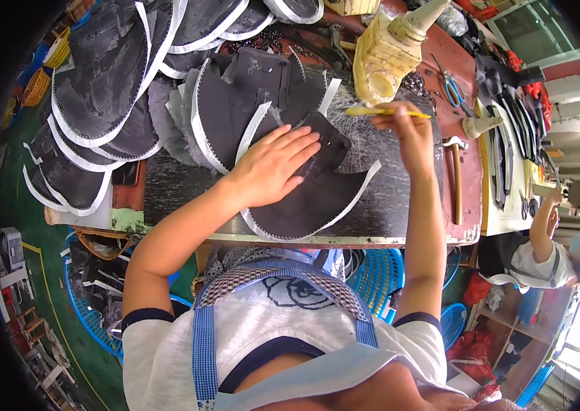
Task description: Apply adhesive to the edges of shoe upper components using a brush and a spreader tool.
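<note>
My left hand lies flat with its fingers stretched on a curved black shoe-upper piece edged with a white strip. It presses the piece against the dark, worn work board. In my right hand, pinched between thumb and fingers, is a thin yellow stick. Its left end points toward the black pieces; whether it carries bristles I cannot tell. Just beyond that hand stands a glue-crusted, pale yellow container with a round opening. More black pieces with white edging lie beyond my left hand.
Stacked black pieces fill the far left. A hammer, blue-handled scissors and a pale cone-shaped nozzle lie at right. Blue baskets stand below the table's near edge. Another person is at work on the right.
</note>
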A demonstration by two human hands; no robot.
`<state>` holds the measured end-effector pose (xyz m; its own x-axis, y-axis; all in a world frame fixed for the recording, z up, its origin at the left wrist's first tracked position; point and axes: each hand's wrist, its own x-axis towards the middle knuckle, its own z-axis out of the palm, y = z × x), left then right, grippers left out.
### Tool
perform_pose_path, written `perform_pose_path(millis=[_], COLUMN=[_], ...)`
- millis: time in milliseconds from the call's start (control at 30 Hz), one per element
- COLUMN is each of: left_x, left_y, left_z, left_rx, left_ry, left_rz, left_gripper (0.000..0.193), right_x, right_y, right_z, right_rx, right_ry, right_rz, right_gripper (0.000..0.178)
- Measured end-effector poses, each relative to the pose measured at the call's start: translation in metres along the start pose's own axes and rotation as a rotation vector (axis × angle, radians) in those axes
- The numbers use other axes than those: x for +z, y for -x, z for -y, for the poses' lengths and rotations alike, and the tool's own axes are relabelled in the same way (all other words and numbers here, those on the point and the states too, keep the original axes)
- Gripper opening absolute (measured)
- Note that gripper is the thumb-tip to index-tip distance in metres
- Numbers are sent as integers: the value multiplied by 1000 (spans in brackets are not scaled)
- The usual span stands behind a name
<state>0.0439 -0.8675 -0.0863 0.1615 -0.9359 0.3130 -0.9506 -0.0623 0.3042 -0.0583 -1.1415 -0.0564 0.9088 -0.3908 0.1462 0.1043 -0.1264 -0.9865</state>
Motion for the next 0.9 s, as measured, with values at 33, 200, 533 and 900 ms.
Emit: perform_pose_path(millis=[33,200,533,900], left_x=[-1,0,0,0], left_y=[2,0,-1,0], left_z=[0,4,2,1], left_rx=[-8,11,7,3], left_ry=[3,46,54,34], left_rz=[7,-18,-17,-22], left_gripper=[63,58,55,52], right_x=[17,56,54,24], right_y=[6,-2,-7,24], right_z=[6,-12,-13,-7], right_rx=[-36,39,-19,84], right_ry=[85,265,134,172], right_rz=[46,-91,-116,-221], right_gripper=[31,20,20,27])
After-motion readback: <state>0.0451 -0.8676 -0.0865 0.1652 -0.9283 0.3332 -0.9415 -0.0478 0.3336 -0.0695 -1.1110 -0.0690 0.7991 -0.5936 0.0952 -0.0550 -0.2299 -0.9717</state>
